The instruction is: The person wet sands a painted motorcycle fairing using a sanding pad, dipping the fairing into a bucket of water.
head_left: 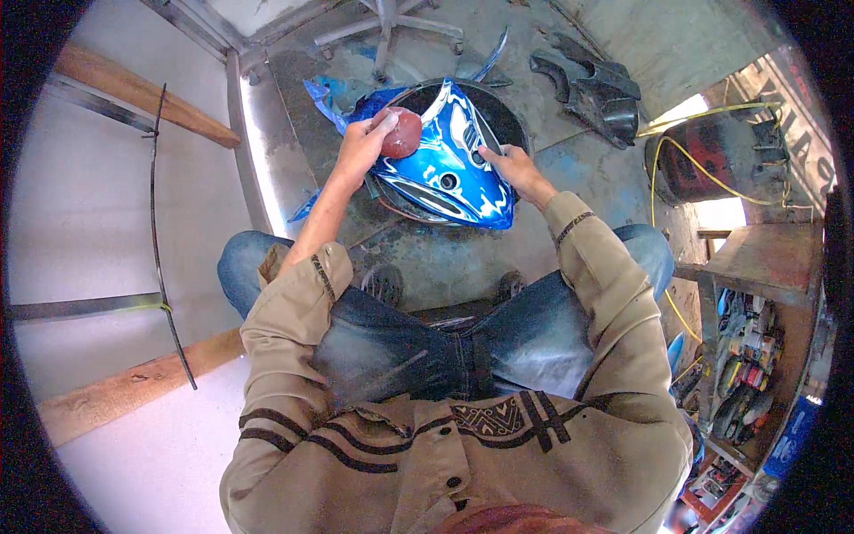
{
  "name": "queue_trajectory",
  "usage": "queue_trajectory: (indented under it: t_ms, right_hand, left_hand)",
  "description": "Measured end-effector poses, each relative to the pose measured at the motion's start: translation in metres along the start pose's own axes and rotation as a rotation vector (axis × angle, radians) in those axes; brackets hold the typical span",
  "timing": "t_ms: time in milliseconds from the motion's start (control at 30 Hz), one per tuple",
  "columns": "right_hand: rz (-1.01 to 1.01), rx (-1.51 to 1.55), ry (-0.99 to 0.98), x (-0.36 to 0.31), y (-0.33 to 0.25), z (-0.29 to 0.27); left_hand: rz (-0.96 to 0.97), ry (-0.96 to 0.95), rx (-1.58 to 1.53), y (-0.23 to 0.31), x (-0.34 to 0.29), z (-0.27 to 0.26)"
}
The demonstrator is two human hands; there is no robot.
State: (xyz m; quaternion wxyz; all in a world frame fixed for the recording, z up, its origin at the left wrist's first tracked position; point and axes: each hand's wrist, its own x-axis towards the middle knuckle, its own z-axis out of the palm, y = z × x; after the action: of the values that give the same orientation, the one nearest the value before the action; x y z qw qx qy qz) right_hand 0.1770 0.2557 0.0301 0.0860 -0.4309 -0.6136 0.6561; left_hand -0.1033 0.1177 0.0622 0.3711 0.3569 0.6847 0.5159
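Observation:
A glossy blue-and-white motorcycle fairing panel (467, 182), with round holes and slots in it, rests over a round black tub (513, 116). My right hand (523, 175) grips the panel's right edge, thumb on top near a dark opening. In my left hand (360, 147) is a reddish-brown round pad (403, 133), pinched at its left side. It looks like a sanding disc, with pale specks on its face. The pad lies over the panel's upper left part; whether it presses on the surface I cannot tell. The panel hides most of the tub's inside.
More blue panel pieces (331, 107) lie left of the tub. Black plastic parts (594, 93) sit on the floor at the far right. Beyond them a dark red container (703, 165) has a yellow hose (656, 178) beside it. A wooden shelf (765, 258) holds tools. A chair base (387, 31) stands at the back.

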Motion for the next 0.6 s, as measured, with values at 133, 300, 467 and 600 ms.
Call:
queue_trajectory:
  t_ms: [133, 300, 467, 600]
  right_hand:
    - [0.002, 0.061, 0.055, 0.007, 0.013, -0.002]
    - [-0.048, 0.121, 0.111, 0.012, 0.018, 0.006]
    - [-0.079, 0.247, 0.116, 0.017, 0.025, 0.004]
    - [-0.01, 0.211, 0.075, 0.024, 0.03, 0.0]
  left_hand:
    - [-0.195, -0.109, -0.298, 0.008, -0.005, 0.009]
    - [-0.206, -0.16, -0.379, -0.002, -0.006, 0.005]
    - [-0.123, -0.168, -0.32, -0.005, -0.009, 0.005]
    - [-0.124, -0.134, -0.33, -0.007, -0.008, 0.008]
